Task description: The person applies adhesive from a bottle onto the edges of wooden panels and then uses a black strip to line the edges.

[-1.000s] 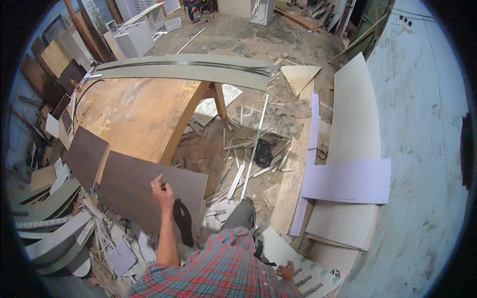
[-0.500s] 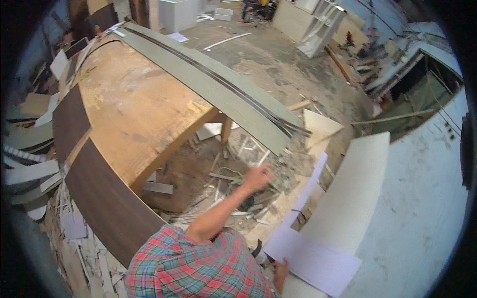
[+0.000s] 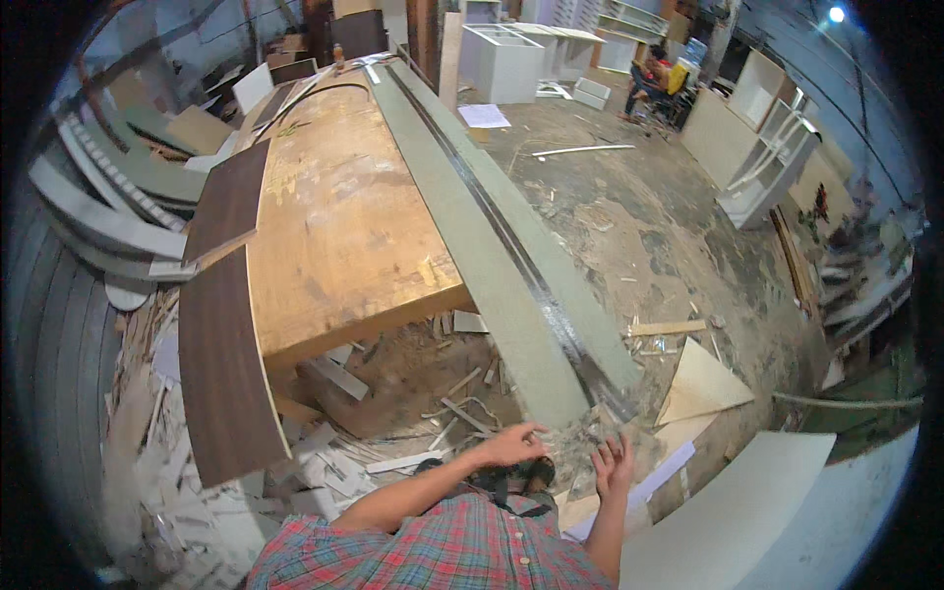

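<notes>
Close to the near end of a long pale green board point(image 3: 551, 383), my left hand point(image 3: 513, 445) is held out with its fingers loosely apart and nothing in them. My right hand point(image 3: 614, 466) is raised beside it, empty, fingers spread and pointing up. Dark strips point(image 3: 536, 295) run lengthwise along the green board, which rests along the right side of a wooden worktable point(image 3: 344, 216). Behind my right forearm, a lavender sheet point(image 3: 654, 482) is partly covered.
Two dark brown panels point(image 3: 224, 364) lie along the table's left side. Offcuts point(image 3: 339, 472) litter the floor beneath. A triangular cream board point(image 3: 703, 383) lies to the right, near a large white panel point(image 3: 737, 511). A person point(image 3: 651, 84) sits far back beside white cabinets point(image 3: 501, 64).
The view has swung to the right and up. My right hand has let go of the lavender sheet and come up beside my left hand, near the green board's end.
</notes>
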Available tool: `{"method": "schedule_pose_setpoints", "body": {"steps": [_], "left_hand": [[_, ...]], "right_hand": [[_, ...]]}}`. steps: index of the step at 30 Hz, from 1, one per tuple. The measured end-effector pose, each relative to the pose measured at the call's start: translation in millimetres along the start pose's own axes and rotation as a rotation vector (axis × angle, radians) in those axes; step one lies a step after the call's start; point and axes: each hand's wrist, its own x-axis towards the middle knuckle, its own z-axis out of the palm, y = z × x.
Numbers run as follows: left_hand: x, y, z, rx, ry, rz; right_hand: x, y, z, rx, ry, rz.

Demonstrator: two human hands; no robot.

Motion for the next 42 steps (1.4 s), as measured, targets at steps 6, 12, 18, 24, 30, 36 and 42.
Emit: {"method": "schedule_pose_setpoints", "body": {"steps": [6,12,18,24,30,36,42], "left_hand": [[88,27,56,-0.437,0.358,-0.275],[134,61,102,-0.645,0.556,-0.326],[160,44,108,-0.792,0.622,-0.282],[152,67,106,-1.107,0.598,-0.118],[146,69,110,-0.959,0.489,-0.251],[128,44,118,-1.322,0.504,-0.091],[86,118,90,-1.318,0.57,0.191]], "right_hand": [[88,-83,45,-0.251,-0.526,0.353],[89,-118,60,-0.648,-0.711,0.286],[111,-114,45,-0.575,-0.748,0.279],[121,-147,51,-0.664,-0.759,0.23],[114,-145,58,-0.711,-0.888,0.259],[113,-135,48,-0.718,-0.848,0.171],[143,-111,12,-0.893,-0.842,-0.022]]}}
